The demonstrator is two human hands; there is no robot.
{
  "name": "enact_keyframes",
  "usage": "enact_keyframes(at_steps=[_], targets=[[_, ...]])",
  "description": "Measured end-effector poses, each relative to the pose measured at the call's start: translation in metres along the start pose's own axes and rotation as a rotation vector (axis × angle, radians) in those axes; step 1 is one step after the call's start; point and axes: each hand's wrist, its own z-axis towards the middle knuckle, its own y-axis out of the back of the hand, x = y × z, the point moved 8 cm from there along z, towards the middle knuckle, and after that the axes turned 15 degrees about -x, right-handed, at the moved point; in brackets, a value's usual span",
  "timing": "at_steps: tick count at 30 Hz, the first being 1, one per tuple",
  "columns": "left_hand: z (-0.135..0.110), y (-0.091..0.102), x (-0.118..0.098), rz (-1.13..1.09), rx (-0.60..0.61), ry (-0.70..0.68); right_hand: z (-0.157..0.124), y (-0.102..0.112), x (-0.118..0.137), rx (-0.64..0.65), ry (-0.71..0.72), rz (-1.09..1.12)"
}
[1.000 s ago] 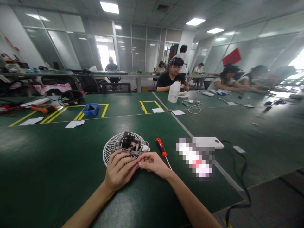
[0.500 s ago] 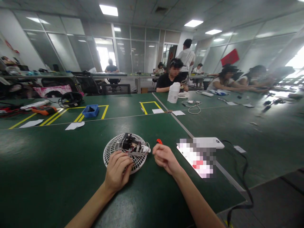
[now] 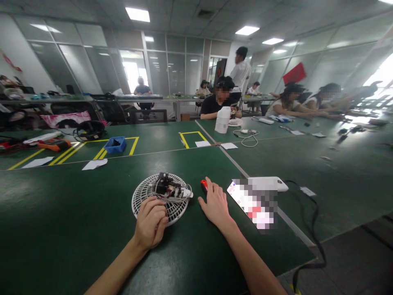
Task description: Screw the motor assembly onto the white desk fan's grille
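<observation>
A round white fan grille (image 3: 177, 211) lies on the green table, with a black motor unit (image 3: 162, 184) and its wires on top. My left hand (image 3: 150, 223) rests over the grille's near left edge. Its fingers are curled toward the thumb, and whatever they hold, if anything, is hidden. To the right of the grille, my right hand (image 3: 216, 203) lies low over the table, palm down, fingers spread. Beside its index finger shows the red and black handle (image 3: 204, 186) of a tool, whose other end is hidden by the hand.
A lit phone (image 3: 248, 205) and a white power bank-like block (image 3: 267, 184) lie right of my hand, near a black cable (image 3: 319, 229). Farther back are a blue bin (image 3: 115, 145), papers (image 3: 95, 164) and a white cylindrical housing (image 3: 222, 121). Several people sit beyond.
My right hand has gone from loosely curled fingers to a spread, lowered hand beside the red-handled tool. My left hand stays curled at the grille, shifted only slightly.
</observation>
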Motion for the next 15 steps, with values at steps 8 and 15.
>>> enact_keyframes(at_steps=[8,15], targets=[[-0.001,-0.004,-0.007,0.004,0.025,-0.049,0.001,0.002,-0.005,0.102,-0.076,0.079],[-0.002,-0.005,-0.006,0.039,0.028,-0.055,0.006,0.005,-0.015,0.021,-0.459,0.805]])
